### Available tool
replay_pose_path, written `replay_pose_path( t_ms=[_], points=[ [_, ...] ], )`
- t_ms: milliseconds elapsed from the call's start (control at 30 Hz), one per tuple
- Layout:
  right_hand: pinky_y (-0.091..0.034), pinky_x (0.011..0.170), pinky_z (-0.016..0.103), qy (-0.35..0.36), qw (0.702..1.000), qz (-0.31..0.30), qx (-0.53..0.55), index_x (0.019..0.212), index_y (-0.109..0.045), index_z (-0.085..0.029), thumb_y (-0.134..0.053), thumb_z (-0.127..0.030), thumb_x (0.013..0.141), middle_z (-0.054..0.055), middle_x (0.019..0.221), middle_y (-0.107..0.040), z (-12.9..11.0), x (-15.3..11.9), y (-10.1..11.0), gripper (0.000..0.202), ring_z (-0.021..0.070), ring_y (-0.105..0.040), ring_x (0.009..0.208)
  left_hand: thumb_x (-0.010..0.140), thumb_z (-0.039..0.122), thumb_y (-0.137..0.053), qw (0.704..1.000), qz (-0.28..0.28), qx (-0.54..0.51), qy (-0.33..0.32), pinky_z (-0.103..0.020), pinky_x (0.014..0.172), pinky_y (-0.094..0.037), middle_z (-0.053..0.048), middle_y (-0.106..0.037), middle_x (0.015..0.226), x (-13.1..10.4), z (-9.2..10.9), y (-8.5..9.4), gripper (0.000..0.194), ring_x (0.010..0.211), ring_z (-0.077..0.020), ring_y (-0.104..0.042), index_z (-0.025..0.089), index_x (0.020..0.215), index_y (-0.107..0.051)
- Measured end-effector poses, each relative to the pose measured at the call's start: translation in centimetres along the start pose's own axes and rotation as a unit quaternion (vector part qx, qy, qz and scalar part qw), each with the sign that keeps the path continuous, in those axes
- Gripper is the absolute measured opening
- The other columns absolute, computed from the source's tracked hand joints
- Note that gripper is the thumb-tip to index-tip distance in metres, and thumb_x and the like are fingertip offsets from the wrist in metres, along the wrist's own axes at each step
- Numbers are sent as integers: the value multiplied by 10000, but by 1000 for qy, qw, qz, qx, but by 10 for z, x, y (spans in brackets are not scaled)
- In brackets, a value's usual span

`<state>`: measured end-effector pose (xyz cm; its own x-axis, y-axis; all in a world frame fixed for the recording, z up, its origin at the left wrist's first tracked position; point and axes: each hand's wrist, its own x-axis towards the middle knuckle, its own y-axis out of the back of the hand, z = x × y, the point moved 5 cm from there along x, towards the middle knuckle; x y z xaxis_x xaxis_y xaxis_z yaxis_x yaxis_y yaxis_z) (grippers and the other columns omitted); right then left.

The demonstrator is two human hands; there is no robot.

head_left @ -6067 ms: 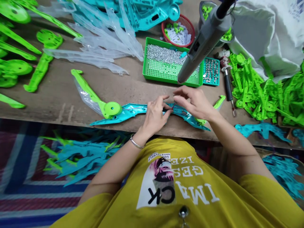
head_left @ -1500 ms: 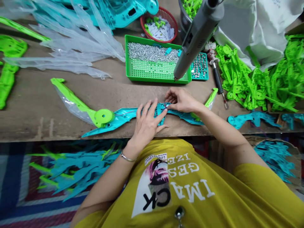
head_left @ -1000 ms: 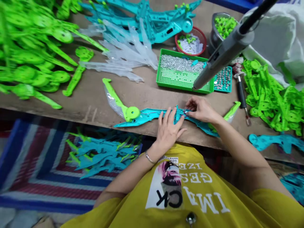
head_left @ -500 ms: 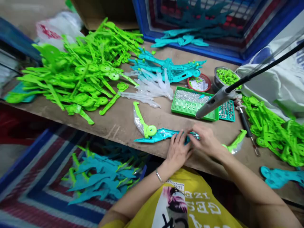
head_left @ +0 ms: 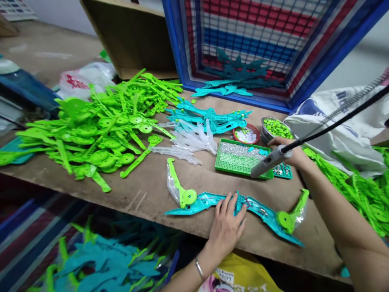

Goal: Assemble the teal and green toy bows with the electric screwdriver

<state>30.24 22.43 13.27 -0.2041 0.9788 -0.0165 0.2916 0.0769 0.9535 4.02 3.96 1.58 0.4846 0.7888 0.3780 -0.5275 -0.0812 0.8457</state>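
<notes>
A teal toy bow point(head_left: 264, 211) lies lengthwise on the bench, its open inner side up. A lime-green limb with a round hub point(head_left: 188, 197) sits at its left end, and a second lime-green limb point(head_left: 285, 221) at its right. Over the bow's middle lies my left hand point(head_left: 226, 225), fingers bent down onto the grip and holding it against the bench. My right hand point(head_left: 293, 156) is raised behind the hanging grey screwdriver point(head_left: 269, 161). That tool hides part of the fingers, so I cannot make out whether they grip it.
A green tray point(head_left: 240, 165) of small metal parts stands beyond the bow, near a red basket point(head_left: 257, 134) and a metal bowl point(head_left: 270, 136). Lime-green parts point(head_left: 100, 129) are heaped at left, with clear plastic pieces point(head_left: 194, 140) beside them. Teal assemblies point(head_left: 100, 263) fill a crate below.
My right hand has left the bow and moved up and right to the hanging screwdriver. My left hand stays on the bow's middle. The view has tilted up, and the bow's right half is now uncovered.
</notes>
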Motion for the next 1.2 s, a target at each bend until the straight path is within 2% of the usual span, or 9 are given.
replay_pose_path(
  t_ms=[100, 267, 367, 467, 633, 733, 867, 1033, 1200],
  points=[
    [-526, 947, 436, 32, 998, 60, -7, 1081, -712, -228, -511, -261, 972, 99, 1132, -757, -24, 61, -3, 231, 273, -694, 1029, 967, 391, -634, 1000, 7, -1, -2, -490, 1125, -413, -96, -518, 1561, -1, -1, -1, 384, 1446, -297, -459, 329, 1346, -648],
    [-470, 1009, 459, 198, 974, 39, -102, 1189, -706, -146, -518, -156, 925, 156, 1221, -735, -71, 145, -40, 324, 305, -631, 1165, 981, 399, -614, 1000, 13, 7, -1, -472, 1121, -391, -97, -514, 1567, -1, -2, 0, 375, 1452, -280, -449, 326, 1347, -646],
    [-402, 1059, 482, 232, 956, 20, -177, 1325, -631, -86, -556, -165, 898, 203, 1355, -676, -76, 173, -65, 441, 352, -558, 1265, 985, 408, -607, 1000, 8, 13, -1, -457, 1113, -390, -85, -523, 1560, -1, -2, 2, 371, 1453, -271, -441, 331, 1346, -645],
    [-356, 1044, 464, 244, 938, 29, -246, 1361, -595, -80, -512, -158, 919, 203, 1267, -699, -79, 184, -80, 457, 344, -554, 1208, 991, 412, -598, 1000, 2, 16, 2, -450, 1116, -389, -72, -514, 1568, 0, -2, 4, 354, 1459, -264, -427, 337, 1332, -651],
    [-340, 908, 417, 255, 914, 72, -306, 1235, -644, -151, -365, -162, 995, 170, 1111, -675, -91, 185, -71, 369, 317, -528, 1046, 997, 393, -590, 1000, -12, 16, 6, -455, 1122, -397, -75, -475, 1599, -1, -1, 4, 355, 1479, -269, -402, 330, 1342, -646],
    [-334, 940, 431, 258, 903, 111, -325, 1240, -630, -145, -298, -139, 1011, 171, 1136, -649, -100, 178, -51, 403, 317, -500, 1075, 999, 387, -587, 1000, -17, 10, 10, -463, 1126, -398, -71, -478, 1597, -1, -1, 4, 353, 1479, -271, -404, 328, 1342, -647],
    [-346, 986, 479, 202, 906, 161, -335, 1313, -590, -90, -280, -87, 984, 199, 1175, -635, -98, 165, -25, 452, 327, -487, 1109, 996, 386, -590, 1000, -12, 7, 8, -473, 1126, -404, -79, -493, 1586, -1, -2, 2, 358, 1475, -277, -412, 322, 1343, -650],
    [-351, 958, 514, 111, 921, 222, -301, 1389, -549, -82, -324, -116, 977, 213, 1170, -614, -71, 134, 5, 471, 343, -470, 1103, 979, 377, -615, 1000, -6, 9, 1, -482, 1108, -430, -87, -503, 1580, 0, -3, 0, 367, 1453, -290, -445, 325, 1340, -656],
    [-298, 942, 497, -22, 926, 225, -303, 1270, -596, -38, -394, -215, 994, 225, 1150, -585, -27, 58, 36, 385, 326, -444, 1115, 958, 350, -647, 1000, -17, 2, -1, -529, 1101, -433, -128, -551, 1532, 5, -1, 1, 374, 1408, -335, -497, 313, 1329, -681]
  ],
)
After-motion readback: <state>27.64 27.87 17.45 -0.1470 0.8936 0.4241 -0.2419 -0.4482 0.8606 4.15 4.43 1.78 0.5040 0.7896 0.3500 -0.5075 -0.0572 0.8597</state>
